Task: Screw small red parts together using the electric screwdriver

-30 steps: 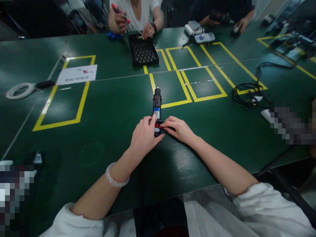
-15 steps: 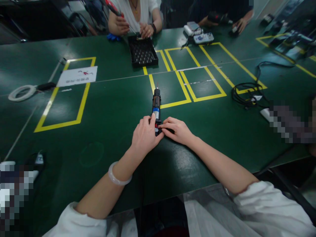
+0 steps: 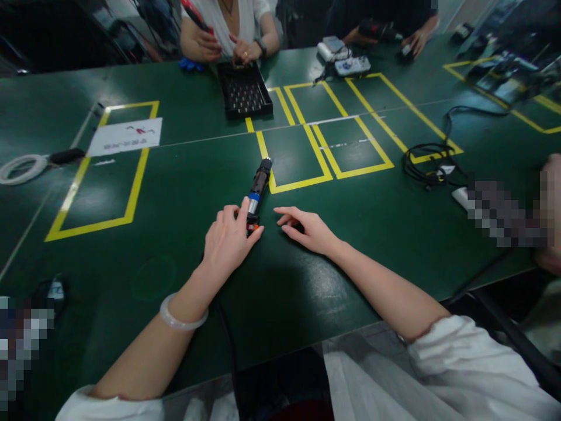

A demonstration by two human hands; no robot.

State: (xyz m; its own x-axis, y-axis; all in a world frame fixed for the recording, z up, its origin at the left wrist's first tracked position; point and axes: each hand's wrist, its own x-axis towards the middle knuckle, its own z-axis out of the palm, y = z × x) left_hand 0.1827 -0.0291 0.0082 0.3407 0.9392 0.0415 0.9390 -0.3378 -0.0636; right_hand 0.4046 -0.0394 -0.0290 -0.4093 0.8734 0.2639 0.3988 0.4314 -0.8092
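Note:
What looks like an electric screwdriver (image 3: 259, 182), its blue-and-silver motor exposed, lies tilted on the green table, with its black front end pointing away and slightly right. My left hand (image 3: 228, 242) is closed around its rear end. The forefinger rests along the silver motor, and my palm hides much of the back part. Small red and orange bits show beside the thumb. Right of the tool, apart from it, my right hand (image 3: 309, 231) rests over the table with bent fingers apart and nothing in them.
Yellow tape frames (image 3: 302, 186) mark the table (image 3: 175, 193). Across it, a person works over a black tray (image 3: 245, 111) of small parts; another holds a dark power tool (image 3: 377, 30). A coiled black cable (image 3: 427, 166) lies right, a paper sheet (image 3: 127, 137) and white coil (image 3: 21, 169) left.
My left hand has moved left with the screwdriver, whose front end now leans right. My right hand has come away from it. The view has shifted slightly.

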